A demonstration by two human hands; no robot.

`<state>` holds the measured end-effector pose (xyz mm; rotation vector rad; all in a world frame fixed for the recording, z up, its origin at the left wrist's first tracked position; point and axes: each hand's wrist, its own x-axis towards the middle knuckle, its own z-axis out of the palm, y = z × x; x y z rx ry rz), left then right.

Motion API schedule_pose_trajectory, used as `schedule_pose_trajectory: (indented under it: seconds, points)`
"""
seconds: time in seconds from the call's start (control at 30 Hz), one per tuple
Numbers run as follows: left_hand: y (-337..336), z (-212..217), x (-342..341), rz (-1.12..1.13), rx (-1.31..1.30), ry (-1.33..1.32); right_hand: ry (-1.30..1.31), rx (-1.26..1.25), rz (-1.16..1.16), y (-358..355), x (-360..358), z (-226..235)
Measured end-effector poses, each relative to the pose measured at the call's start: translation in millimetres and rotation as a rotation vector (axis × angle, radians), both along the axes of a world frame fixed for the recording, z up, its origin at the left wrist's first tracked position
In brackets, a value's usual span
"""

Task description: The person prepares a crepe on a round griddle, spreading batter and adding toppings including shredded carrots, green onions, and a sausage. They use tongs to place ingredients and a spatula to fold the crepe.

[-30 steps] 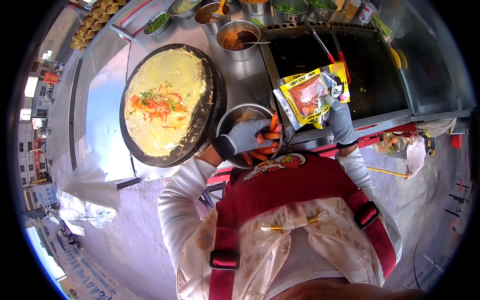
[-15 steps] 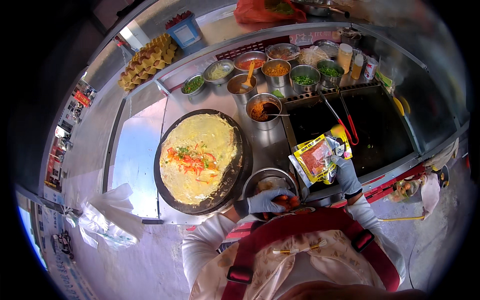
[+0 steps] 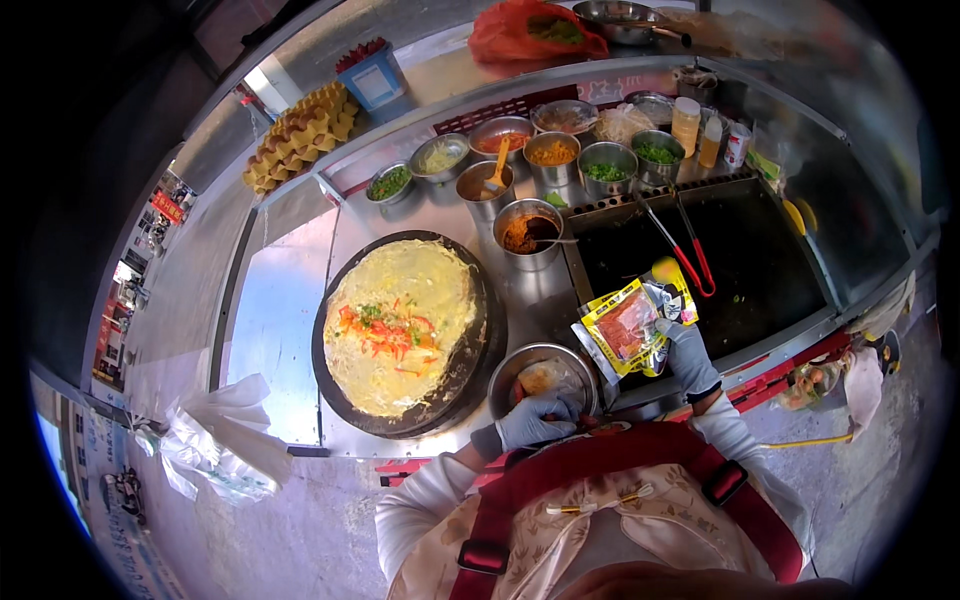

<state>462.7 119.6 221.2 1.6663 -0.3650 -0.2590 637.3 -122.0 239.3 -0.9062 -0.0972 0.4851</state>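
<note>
Left hand (image 3: 535, 420), right hand (image 3: 688, 352): grey-blue gloves. White sleeves (image 3: 425, 500). Red apron (image 3: 600, 460), straps running to 5 and 7 o'clock, over cream floral-patterned top (image 3: 600, 540).

The yellow packet (image 3: 632, 328), with a red picture panel on its front, is held upright and slightly tilted in the gloved right hand (image 3: 690, 355), above the front edge of the black hotplate (image 3: 760, 260). The steel bowl (image 3: 545, 375) stands on the worktop just right of the round griddle, holding pale and orange pieces; the gloved left hand (image 3: 535, 420) rests at its near rim
</note>
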Motion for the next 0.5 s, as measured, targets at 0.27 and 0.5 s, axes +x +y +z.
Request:
schedule_pose_trajectory:
  seconds: [0.27,0.5]
  points:
    - [-7,35,-7,-0.010,0.403,-0.155,0.010,-0.034,0.038,2,6,-11]
    - [-14,33,-1,-0.030,0.471,-0.195,-0.045,-0.078,0.034,-5,6,3]
